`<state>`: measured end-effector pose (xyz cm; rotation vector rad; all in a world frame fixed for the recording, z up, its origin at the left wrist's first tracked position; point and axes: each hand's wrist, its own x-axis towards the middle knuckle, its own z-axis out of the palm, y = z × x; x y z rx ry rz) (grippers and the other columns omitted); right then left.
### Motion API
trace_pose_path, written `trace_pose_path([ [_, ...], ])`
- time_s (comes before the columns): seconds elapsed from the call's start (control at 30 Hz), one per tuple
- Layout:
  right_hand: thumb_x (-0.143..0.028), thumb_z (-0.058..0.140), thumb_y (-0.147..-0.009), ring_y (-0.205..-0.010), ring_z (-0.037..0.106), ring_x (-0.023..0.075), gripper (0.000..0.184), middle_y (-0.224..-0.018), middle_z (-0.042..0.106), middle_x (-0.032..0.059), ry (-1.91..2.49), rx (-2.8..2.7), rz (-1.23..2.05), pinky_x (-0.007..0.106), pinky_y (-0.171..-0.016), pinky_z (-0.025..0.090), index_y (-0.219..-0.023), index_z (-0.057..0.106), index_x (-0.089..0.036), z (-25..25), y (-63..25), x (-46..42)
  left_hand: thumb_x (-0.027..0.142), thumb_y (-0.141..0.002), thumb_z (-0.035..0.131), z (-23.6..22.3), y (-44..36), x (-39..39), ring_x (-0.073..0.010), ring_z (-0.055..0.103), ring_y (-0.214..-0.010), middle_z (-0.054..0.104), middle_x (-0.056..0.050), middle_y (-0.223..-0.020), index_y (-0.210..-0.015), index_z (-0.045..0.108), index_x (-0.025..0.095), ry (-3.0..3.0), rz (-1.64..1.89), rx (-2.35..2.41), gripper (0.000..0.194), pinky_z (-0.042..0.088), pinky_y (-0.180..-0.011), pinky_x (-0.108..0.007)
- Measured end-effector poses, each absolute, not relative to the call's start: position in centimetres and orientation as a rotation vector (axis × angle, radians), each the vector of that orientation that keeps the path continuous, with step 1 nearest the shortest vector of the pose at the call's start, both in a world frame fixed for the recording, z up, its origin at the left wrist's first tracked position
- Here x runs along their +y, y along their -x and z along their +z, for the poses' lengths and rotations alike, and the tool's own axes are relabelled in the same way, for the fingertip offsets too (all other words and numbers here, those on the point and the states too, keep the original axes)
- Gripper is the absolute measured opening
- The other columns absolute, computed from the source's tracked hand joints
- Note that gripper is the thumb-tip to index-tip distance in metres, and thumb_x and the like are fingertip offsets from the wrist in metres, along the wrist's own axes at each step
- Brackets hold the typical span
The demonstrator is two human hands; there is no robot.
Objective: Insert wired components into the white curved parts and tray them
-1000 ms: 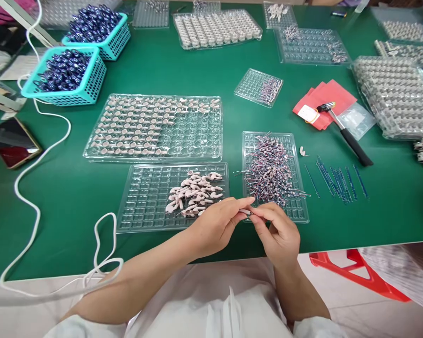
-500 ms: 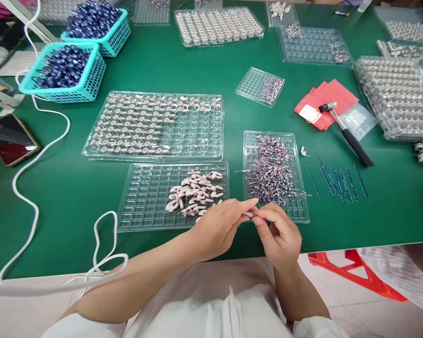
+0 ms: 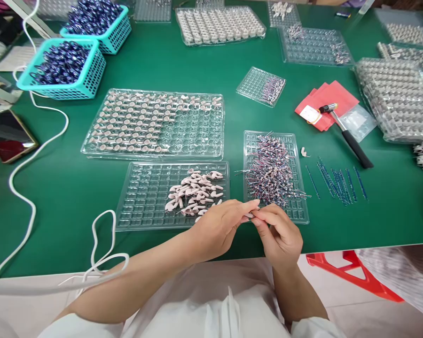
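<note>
My left hand [image 3: 218, 227] and my right hand [image 3: 280, 234] meet fingertip to fingertip at the table's near edge. Both are pinched on one small pale part [image 3: 248, 215] that mostly hides between the fingers. Just beyond the left hand, a clear tray [image 3: 141, 202] carries a loose heap of pink parts [image 3: 193, 193]. Behind the right hand, a second clear tray [image 3: 296, 206] is piled with thin wired components [image 3: 270, 170]. Farther back lies a large clear tray [image 3: 197, 141] with pink parts set in rows over its left half.
Blue wire pieces [image 3: 338, 180] lie right of the wired tray, with a black-handled hammer [image 3: 348, 138] on red sheets behind. Two teal baskets [image 3: 88, 80] of dark blue beads sit far left. A white cord [image 3: 31, 211], a phone [image 3: 9, 141] and stacked trays [image 3: 398, 98] ring the green mat.
My hands stay pinched together in nearly the same place; the view has shifted slightly, nothing else has moved.
</note>
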<state>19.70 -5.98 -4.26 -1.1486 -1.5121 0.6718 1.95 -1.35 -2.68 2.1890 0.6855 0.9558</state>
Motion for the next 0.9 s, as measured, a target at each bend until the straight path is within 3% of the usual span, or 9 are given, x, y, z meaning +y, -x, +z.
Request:
trace_pose_path([
  [0.9, 0.002, 0.064, -0.084, -0.084, 0.065, 0.0156, 0.040, -0.098, 0.070, 0.0036, 1.129, -1.606, 0.608, 0.032, -0.072, 0.053, -0.112, 0.068, -0.025, -4.32, -19.93, -5.89, 0.002, -0.097, 0.043, -2.78, -2.07, -1.64, -0.0204, 0.068, -0.101, 0.072, -0.014, -0.111, -0.144, 0.040, 0.014, -2.176, 0.979, 0.700, 0.049, 0.058, -0.087, -0.036],
])
